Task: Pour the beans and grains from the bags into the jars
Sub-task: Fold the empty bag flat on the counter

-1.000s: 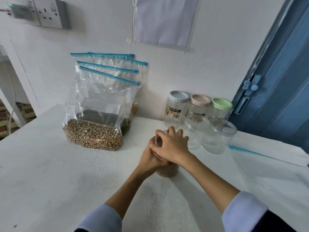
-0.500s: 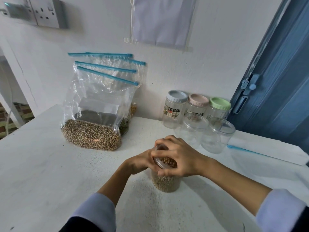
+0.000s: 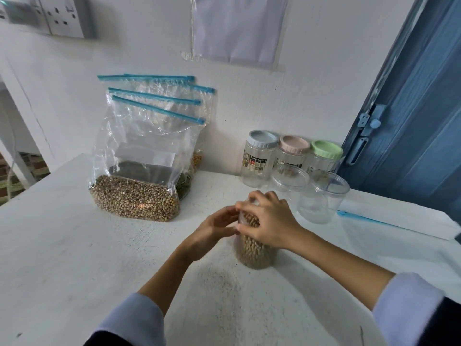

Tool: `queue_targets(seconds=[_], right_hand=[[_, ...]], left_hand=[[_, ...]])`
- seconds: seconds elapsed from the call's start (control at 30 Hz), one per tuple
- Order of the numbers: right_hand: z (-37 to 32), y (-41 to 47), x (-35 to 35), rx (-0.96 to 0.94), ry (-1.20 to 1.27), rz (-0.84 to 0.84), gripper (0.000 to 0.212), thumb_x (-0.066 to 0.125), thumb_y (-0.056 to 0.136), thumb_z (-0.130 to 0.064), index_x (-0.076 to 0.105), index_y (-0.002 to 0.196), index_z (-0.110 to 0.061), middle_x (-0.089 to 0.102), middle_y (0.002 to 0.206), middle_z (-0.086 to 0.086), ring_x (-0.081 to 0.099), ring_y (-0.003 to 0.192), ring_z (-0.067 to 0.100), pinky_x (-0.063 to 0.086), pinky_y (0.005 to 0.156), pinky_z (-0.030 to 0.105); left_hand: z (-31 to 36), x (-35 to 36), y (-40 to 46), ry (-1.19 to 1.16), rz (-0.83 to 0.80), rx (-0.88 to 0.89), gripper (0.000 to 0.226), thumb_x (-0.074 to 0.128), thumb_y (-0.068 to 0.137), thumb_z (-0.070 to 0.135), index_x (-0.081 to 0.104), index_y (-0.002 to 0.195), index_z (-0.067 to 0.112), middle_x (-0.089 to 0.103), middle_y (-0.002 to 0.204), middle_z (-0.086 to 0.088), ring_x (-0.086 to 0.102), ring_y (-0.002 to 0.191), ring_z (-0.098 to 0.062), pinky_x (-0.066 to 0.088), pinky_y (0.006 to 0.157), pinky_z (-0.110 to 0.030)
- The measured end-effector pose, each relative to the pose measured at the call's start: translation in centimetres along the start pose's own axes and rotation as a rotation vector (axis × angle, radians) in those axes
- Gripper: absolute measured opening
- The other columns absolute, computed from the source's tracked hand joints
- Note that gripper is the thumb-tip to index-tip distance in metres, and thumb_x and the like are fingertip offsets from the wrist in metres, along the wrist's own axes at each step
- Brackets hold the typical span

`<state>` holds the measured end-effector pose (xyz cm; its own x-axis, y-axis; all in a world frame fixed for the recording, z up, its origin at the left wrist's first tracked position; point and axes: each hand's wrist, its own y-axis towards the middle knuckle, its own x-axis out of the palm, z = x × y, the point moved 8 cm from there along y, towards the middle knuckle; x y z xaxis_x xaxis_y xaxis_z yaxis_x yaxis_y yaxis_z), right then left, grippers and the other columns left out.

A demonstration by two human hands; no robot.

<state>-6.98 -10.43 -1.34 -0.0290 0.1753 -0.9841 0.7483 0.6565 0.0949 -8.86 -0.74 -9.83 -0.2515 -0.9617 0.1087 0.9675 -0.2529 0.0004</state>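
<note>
A clear jar [image 3: 255, 253] full of tan beans stands on the white table [image 3: 62, 245] in the middle. My right hand [image 3: 270, 219] grips its top from the right, fingers curled over the lid area. My left hand [image 3: 214, 227] holds the jar's left side with curled fingers. Several zip bags with blue sliders lean on the wall at the left; the front bag [image 3: 139, 176] holds tan beans at its bottom. Two empty clear jars [image 3: 321, 198] stand behind my hands, and three lidded jars behind those, with grey [image 3: 259, 158], pink [image 3: 293, 153] and green [image 3: 325, 156] lids.
An emptied flat bag with a blue slider [image 3: 369, 221] lies on the table at the right. A blue door [image 3: 411, 108] stands at the right. A wall socket [image 3: 66, 16] is at the upper left. The table's left edge drops off near the bags.
The jar and both hands have come nearer to me and sit lower on the table. My right hand has turned on the jar's top, so the beans show below it.
</note>
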Motion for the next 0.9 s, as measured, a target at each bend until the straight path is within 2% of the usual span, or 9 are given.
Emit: queue_targets(seconds=[0.07, 0.13, 0.23, 0.3, 0.43, 0.53, 0.6, 0.73, 0.9], right_hand=[[0.2, 0.8, -0.1, 0.129, -0.046, 0.029, 0.051, 0.047, 0.087, -0.06, 0.048, 0.132, -0.037, 0.042, 0.135, 0.001, 0.035, 0.123, 0.028, 0.031, 0.097, 0.043], [0.1, 1.0, 0.1, 0.2, -0.069, 0.051, 0.045, 0.047, 0.089, -0.056, 0.05, 0.128, -0.035, 0.043, 0.134, 0.002, 0.036, 0.122, 0.029, 0.033, 0.096, 0.044], [-0.1, 0.8, 0.4, 0.197, -0.097, 0.045, 0.045, 0.045, 0.089, -0.056, 0.048, 0.129, -0.034, 0.042, 0.136, 0.003, 0.035, 0.123, 0.031, 0.032, 0.097, 0.046], [-0.1, 0.7, 0.5, 0.163, -0.097, 0.015, 0.048, 0.045, 0.089, -0.057, 0.044, 0.133, -0.036, 0.04, 0.138, 0.003, 0.033, 0.124, 0.031, 0.031, 0.098, 0.046], [-0.2, 0.3, 0.5, 0.067, -0.101, -0.033, 0.056, 0.046, 0.087, -0.06, 0.041, 0.138, -0.037, 0.038, 0.139, 0.001, 0.032, 0.124, 0.029, 0.03, 0.098, 0.044], [-0.3, -0.3, 0.5, -0.015, -0.1, -0.075, 0.076, 0.029, 0.072, -0.072, 0.042, 0.139, -0.038, 0.037, 0.14, 0.0, 0.032, 0.123, 0.026, 0.03, 0.097, 0.043], [-0.5, -0.5, 0.6, -0.084, -0.081, -0.086, 0.087, 0.02, 0.063, -0.075, 0.045, 0.138, -0.037, 0.038, 0.14, 0.0, 0.032, 0.123, 0.024, 0.03, 0.098, 0.043], [-1.1, -1.3, 0.4, -0.228, -0.038, -0.109, 0.082, 0.029, 0.067, -0.072, 0.051, 0.136, -0.032, 0.042, 0.139, 0.003, 0.035, 0.123, 0.025, 0.03, 0.098, 0.043], [-1.7, -2.3, 0.8, -0.333, 0.04, -0.208, 0.073, 0.041, 0.069, -0.069, 0.058, 0.13, -0.031, 0.043, 0.14, -0.002, 0.032, 0.128, 0.02, 0.024, 0.103, 0.043]], left_hand=[[0.4, 1.4, 0.2, 0.119, -0.02, 0.011, 0.085, 0.07, 0.07, 0.01, 0.03, 0.143, 0.021, 0.046, 0.139, 0.0, 0.046, 0.128, -0.017, 0.044, 0.105, -0.031], [0.5, 3.1, 0.7, 0.181, 0.014, 0.051, 0.099, 0.08, 0.065, 0.013, 0.02, 0.144, 0.019, 0.042, 0.138, 0.0, 0.046, 0.127, -0.013, 0.045, 0.104, -0.029], [0.0, 3.3, 1.0, 0.224, 0.238, 0.177, 0.106, 0.09, 0.051, 0.028, 0.032, 0.139, 0.015, 0.051, 0.132, 0.001, 0.051, 0.124, -0.013, 0.047, 0.103, -0.041], [0.2, 2.9, 0.8, 0.262, 0.303, 0.192, 0.104, 0.087, 0.048, 0.033, 0.036, 0.136, 0.016, 0.054, 0.127, 0.002, 0.054, 0.119, -0.013, 0.05, 0.098, -0.043], [0.8, 2.9, 0.9, 0.184, 0.144, 0.137, 0.099, 0.086, 0.046, 0.027, 0.04, 0.133, 0.019, 0.057, 0.123, 0.004, 0.057, 0.114, -0.01, 0.05, 0.098, -0.035], [1.0, 3.1, 0.9, 0.142, 0.031, 0.077, 0.09, 0.085, 0.045, 0.02, 0.045, 0.124, 0.026, 0.059, 0.118, 0.004, 0.058, 0.112, -0.008, 0.051, 0.093, -0.027], [0.9, 3.0, 0.9, 0.125, -0.01, 0.04, 0.087, 0.085, 0.044, 0.017, 0.046, 0.121, 0.027, 0.06, 0.118, 0.001, 0.058, 0.114, -0.013, 0.049, 0.097, -0.03], [1.0, 3.4, 0.8, 0.13, -0.145, 0.028, 0.087, 0.083, 0.048, 0.007, 0.045, 0.125, 0.024, 0.059, 0.122, -0.005, 0.054, 0.122, -0.023, 0.046, 0.103, -0.04], [0.6, 4.1, 0.4, 0.074, -0.259, -0.057, 0.083, 0.077, 0.049, 0.003, 0.043, 0.123, 0.019, 0.058, 0.119, -0.005, 0.058, 0.116, -0.02, 0.052, 0.087, -0.029]])
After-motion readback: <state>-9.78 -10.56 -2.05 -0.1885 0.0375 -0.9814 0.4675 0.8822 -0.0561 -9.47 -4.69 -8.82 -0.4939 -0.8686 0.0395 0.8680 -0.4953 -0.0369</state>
